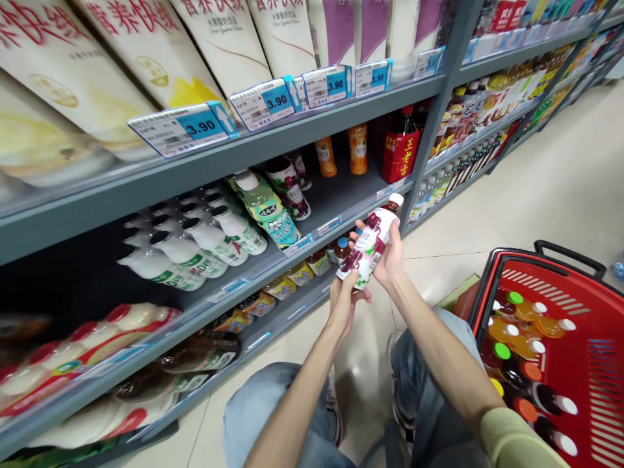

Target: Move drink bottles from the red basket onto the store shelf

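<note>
Both my hands hold one drink bottle (371,242) with a white cap and a white and purple grape label, tilted in front of the grey shelf (312,195). My right hand (390,255) wraps round its upper body from behind. My left hand (344,300) grips its bottom end from below. On the shelf just beyond stand two similar purple-label bottles (291,185) and a green-label bottle (267,209).
A red shopping basket (595,364) at my right holds several capped bottles. White bottles (195,244) fill the shelf's left part, orange bottles (341,153) and a red bottle (400,153) its back. Price tags (263,104) line the upper shelf edge. My knees are below.
</note>
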Action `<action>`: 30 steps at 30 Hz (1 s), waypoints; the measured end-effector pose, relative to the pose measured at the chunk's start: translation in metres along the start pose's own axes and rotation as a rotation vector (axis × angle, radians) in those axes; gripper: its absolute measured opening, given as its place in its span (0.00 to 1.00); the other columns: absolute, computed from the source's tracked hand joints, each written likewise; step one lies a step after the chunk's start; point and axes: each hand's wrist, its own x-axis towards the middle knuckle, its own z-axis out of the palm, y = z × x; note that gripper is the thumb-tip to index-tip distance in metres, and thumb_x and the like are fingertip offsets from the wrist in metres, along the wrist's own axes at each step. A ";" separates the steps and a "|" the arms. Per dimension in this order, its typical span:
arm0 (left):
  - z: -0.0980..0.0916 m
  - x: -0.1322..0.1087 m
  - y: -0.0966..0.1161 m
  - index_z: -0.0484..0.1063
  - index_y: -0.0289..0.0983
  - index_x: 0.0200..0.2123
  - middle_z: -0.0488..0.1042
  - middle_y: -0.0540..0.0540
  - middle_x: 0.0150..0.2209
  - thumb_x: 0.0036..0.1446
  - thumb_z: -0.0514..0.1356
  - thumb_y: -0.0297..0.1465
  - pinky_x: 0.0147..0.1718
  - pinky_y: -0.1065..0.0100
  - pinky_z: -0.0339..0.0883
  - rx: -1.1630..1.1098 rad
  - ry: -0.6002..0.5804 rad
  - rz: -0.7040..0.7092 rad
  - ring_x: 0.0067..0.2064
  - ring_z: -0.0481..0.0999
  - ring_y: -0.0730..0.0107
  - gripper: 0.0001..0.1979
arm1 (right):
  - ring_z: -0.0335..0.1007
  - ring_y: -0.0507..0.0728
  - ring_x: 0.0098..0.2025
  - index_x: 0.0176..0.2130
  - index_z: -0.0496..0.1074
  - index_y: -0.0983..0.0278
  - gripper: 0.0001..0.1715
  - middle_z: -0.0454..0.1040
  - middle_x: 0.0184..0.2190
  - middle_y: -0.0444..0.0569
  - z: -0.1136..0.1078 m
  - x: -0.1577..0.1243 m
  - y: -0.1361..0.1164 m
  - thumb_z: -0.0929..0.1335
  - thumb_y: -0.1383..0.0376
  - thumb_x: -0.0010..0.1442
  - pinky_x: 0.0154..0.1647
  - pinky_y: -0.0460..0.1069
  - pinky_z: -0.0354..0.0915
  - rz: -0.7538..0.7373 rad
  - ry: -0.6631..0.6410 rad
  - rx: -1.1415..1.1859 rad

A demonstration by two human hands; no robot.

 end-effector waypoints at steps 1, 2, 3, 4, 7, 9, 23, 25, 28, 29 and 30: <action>0.000 -0.002 0.000 0.74 0.34 0.43 0.79 0.46 0.31 0.53 0.65 0.52 0.18 0.71 0.62 -0.032 -0.027 -0.040 0.19 0.69 0.76 0.27 | 0.80 0.59 0.36 0.48 0.74 0.60 0.30 0.82 0.37 0.49 0.001 -0.001 -0.001 0.65 0.39 0.64 0.35 0.52 0.77 -0.008 -0.009 0.001; 0.000 -0.005 -0.001 0.75 0.33 0.42 0.79 0.46 0.28 0.54 0.62 0.55 0.16 0.71 0.59 -0.055 -0.060 -0.084 0.17 0.67 0.76 0.29 | 0.80 0.58 0.35 0.49 0.74 0.59 0.30 0.82 0.37 0.48 0.001 -0.002 -0.002 0.65 0.39 0.64 0.35 0.52 0.77 -0.014 -0.018 0.002; 0.001 -0.008 -0.002 0.76 0.32 0.41 0.78 0.46 0.25 0.55 0.59 0.58 0.15 0.71 0.57 -0.067 -0.098 -0.134 0.15 0.66 0.76 0.33 | 0.80 0.58 0.35 0.50 0.74 0.59 0.32 0.82 0.38 0.48 0.002 -0.002 -0.004 0.65 0.38 0.63 0.34 0.52 0.76 -0.014 -0.027 0.004; 0.002 -0.011 -0.003 0.77 0.32 0.39 0.77 0.45 0.23 0.54 0.56 0.61 0.14 0.71 0.56 -0.071 -0.137 -0.187 0.14 0.65 0.74 0.36 | 0.80 0.57 0.34 0.51 0.73 0.59 0.33 0.83 0.38 0.48 0.001 -0.003 -0.005 0.65 0.37 0.63 0.34 0.52 0.76 -0.012 -0.032 0.007; 0.004 -0.016 -0.007 0.76 0.32 0.30 0.74 0.44 0.19 0.52 0.51 0.66 0.12 0.69 0.55 -0.085 -0.204 -0.310 0.14 0.67 0.70 0.41 | 0.79 0.57 0.34 0.53 0.73 0.57 0.36 0.83 0.41 0.48 -0.002 -0.003 -0.007 0.63 0.35 0.62 0.35 0.52 0.77 0.001 -0.038 0.023; 0.004 -0.015 -0.008 0.75 0.33 0.27 0.73 0.43 0.18 0.52 0.49 0.67 0.12 0.69 0.53 -0.111 -0.211 -0.341 0.14 0.67 0.69 0.41 | 0.79 0.56 0.34 0.52 0.73 0.56 0.36 0.83 0.43 0.48 -0.005 -0.002 -0.008 0.62 0.34 0.62 0.35 0.53 0.76 0.011 -0.045 0.039; 0.003 -0.001 -0.024 0.76 0.35 0.34 0.78 0.43 0.26 0.62 0.51 0.48 0.25 0.68 0.64 -0.238 0.148 -0.375 0.23 0.73 0.68 0.24 | 0.77 0.55 0.32 0.45 0.73 0.59 0.24 0.80 0.33 0.46 -0.003 0.003 -0.008 0.67 0.44 0.62 0.32 0.49 0.74 -0.016 -0.089 0.002; 0.004 0.001 -0.023 0.74 0.35 0.35 0.77 0.44 0.28 0.60 0.52 0.40 0.26 0.69 0.65 -0.280 0.262 -0.392 0.25 0.74 0.68 0.16 | 0.77 0.56 0.31 0.45 0.74 0.60 0.23 0.79 0.31 0.46 -0.005 0.004 -0.002 0.69 0.46 0.61 0.28 0.48 0.73 -0.007 -0.101 -0.014; 0.003 0.003 -0.021 0.73 0.36 0.34 0.75 0.45 0.26 0.58 0.52 0.35 0.26 0.69 0.64 -0.318 0.311 -0.383 0.25 0.72 0.68 0.12 | 0.77 0.57 0.30 0.45 0.74 0.60 0.25 0.78 0.28 0.46 -0.007 0.004 0.006 0.69 0.45 0.61 0.25 0.48 0.71 0.035 -0.087 -0.035; 0.003 0.003 -0.021 0.73 0.36 0.34 0.75 0.45 0.26 0.57 0.52 0.34 0.26 0.69 0.64 -0.330 0.326 -0.374 0.25 0.72 0.68 0.12 | 0.77 0.57 0.30 0.45 0.75 0.61 0.25 0.78 0.28 0.46 -0.007 0.004 0.007 0.70 0.44 0.60 0.25 0.48 0.72 0.039 -0.076 -0.036; 0.003 0.003 -0.020 0.73 0.36 0.34 0.75 0.45 0.27 0.57 0.52 0.34 0.26 0.69 0.64 -0.341 0.341 -0.362 0.25 0.72 0.68 0.11 | 0.77 0.57 0.30 0.45 0.75 0.61 0.25 0.78 0.28 0.46 -0.006 0.003 0.008 0.70 0.44 0.60 0.26 0.48 0.72 0.035 -0.064 -0.033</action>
